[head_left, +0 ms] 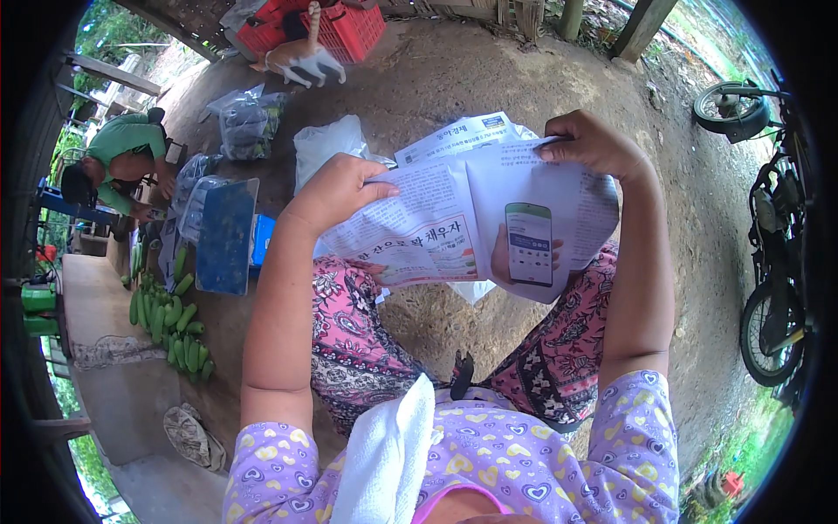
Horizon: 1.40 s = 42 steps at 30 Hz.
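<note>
A printed newspaper sheet (419, 214) is spread above my knees, with a picture of a phone on its right half. My left hand (339, 194) pinches its upper left edge between thumb and fingers. At the upper right edge, my right hand (598, 147) grips the paper the same way. More newspaper (454, 138) shows behind the sheet's top edge. A white plastic bag (327, 144) lies on the ground beyond my left hand, partly hidden by it.
Green bananas (170, 323) lie at the left near a blue board (227, 236). A person in green (131, 144) crouches beyond, by filled plastic bags (249, 122). A cat (301, 61) stands beside a red crate (353, 31). A motorcycle (772, 253) is at the right.
</note>
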Motion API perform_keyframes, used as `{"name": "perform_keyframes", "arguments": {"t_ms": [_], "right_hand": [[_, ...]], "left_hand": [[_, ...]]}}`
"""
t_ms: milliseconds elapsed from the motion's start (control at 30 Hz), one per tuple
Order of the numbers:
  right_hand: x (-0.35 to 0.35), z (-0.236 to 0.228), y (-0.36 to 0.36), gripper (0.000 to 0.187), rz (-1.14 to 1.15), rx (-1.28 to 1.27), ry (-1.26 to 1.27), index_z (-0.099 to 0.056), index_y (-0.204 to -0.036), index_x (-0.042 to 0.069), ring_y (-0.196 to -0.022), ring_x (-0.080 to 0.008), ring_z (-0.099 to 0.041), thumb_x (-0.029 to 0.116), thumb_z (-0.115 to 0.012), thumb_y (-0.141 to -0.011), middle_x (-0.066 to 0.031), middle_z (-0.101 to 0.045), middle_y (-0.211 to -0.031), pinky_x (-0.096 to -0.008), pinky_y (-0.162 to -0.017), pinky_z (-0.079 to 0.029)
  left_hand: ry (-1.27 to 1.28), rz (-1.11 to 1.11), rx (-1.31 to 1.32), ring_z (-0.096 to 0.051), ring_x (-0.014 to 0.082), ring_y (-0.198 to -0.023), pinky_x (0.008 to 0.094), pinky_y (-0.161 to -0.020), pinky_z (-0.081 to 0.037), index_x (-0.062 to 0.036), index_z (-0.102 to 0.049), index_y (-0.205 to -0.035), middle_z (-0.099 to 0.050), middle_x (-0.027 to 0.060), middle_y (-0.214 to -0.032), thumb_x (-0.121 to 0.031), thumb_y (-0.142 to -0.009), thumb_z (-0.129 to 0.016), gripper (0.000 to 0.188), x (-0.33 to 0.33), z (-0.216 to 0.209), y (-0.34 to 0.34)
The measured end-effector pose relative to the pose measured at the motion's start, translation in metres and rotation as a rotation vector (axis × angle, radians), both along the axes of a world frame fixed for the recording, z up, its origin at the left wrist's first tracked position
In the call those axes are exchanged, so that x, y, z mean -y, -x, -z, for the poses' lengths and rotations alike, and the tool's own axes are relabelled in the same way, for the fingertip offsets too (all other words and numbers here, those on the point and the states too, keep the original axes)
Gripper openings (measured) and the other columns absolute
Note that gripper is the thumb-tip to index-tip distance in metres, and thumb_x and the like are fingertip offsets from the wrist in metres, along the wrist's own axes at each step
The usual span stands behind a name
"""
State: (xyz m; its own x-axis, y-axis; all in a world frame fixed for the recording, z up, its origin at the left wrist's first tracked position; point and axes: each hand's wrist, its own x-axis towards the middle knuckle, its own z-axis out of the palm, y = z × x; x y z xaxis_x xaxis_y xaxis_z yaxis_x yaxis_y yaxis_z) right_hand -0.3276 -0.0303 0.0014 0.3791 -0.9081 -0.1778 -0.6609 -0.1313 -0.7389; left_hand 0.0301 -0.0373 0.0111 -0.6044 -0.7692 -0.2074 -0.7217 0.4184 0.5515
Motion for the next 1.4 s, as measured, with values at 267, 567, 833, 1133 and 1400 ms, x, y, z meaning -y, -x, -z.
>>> {"name": "perform_keyframes", "arguments": {"t_ms": [267,567,833,1133,1400], "right_hand": [[0.002,-0.003,0.006,0.039,-0.008,0.093,-0.004,-0.06,-0.075,0.001,-0.062,-0.0094,-0.049,0.037,-0.075,-0.076,0.0001,-0.055,-0.064,-0.0279,-0.059,-0.041],[0.004,-0.003,0.018,0.038,0.024,0.184,0.001,-0.062,-0.076,0.001,-0.06,-0.0083,-0.049,0.037,-0.075,-0.075,0.0019,-0.056,-0.064,-0.0269,-0.058,-0.041],[0.002,0.007,0.041,0.033,0.142,0.259,0.068,-0.06,-0.074,0.005,-0.062,-0.0046,-0.044,0.036,-0.073,-0.08,0.0066,-0.051,-0.065,-0.0227,-0.058,-0.038],[0.004,0.029,0.092,0.035,0.45,0.235,0.241,-0.065,-0.092,0.002,-0.063,-0.0076,-0.052,0.035,-0.072,-0.082,0.0011,-0.061,-0.073,-0.0238,-0.058,-0.043],[-0.003,0.063,0.179,0.03,1.19,0.262,0.535,-0.069,-0.104,0.007,-0.063,-0.0097,-0.055,0.031,-0.066,-0.087,-0.0037,-0.067,-0.08,-0.0242,-0.061,-0.045]], "left_hand": [[-0.039,-0.022,-0.197,-0.048,0.0051,-0.062,0.0268,-0.06,-0.042,0.004,-0.066,-0.09,-0.06,0.0083,-0.063,-0.019,-0.083,-0.069,0.024,-0.002,-0.001,-0.003],[-0.059,-0.038,-0.307,-0.049,0.0038,-0.065,0.0257,-0.061,-0.044,0.0038,-0.066,-0.09,-0.063,0.0046,-0.066,-0.02,-0.084,-0.069,0.025,-0.001,0.002,-0.006],[-0.095,-0.16,-0.308,-0.056,0.0062,-0.072,0.0257,-0.066,-0.047,0.006,-0.067,-0.096,-0.068,0.0054,-0.077,-0.019,-0.085,-0.068,0.028,0.007,0.008,-0.026],[0.093,-0.421,-0.352,-0.056,0.0077,-0.071,0.0282,-0.066,-0.047,0.0044,-0.066,-0.096,-0.067,0.0059,-0.077,-0.027,-0.086,-0.066,0.033,0.02,0.024,-0.062],[0.252,-0.748,-0.544,-0.057,0.0113,-0.07,0.0293,-0.067,-0.046,0.0041,-0.064,-0.098,-0.067,0.0077,-0.081,-0.027,-0.092,-0.058,0.032,0.049,0.052,-0.099]]}}
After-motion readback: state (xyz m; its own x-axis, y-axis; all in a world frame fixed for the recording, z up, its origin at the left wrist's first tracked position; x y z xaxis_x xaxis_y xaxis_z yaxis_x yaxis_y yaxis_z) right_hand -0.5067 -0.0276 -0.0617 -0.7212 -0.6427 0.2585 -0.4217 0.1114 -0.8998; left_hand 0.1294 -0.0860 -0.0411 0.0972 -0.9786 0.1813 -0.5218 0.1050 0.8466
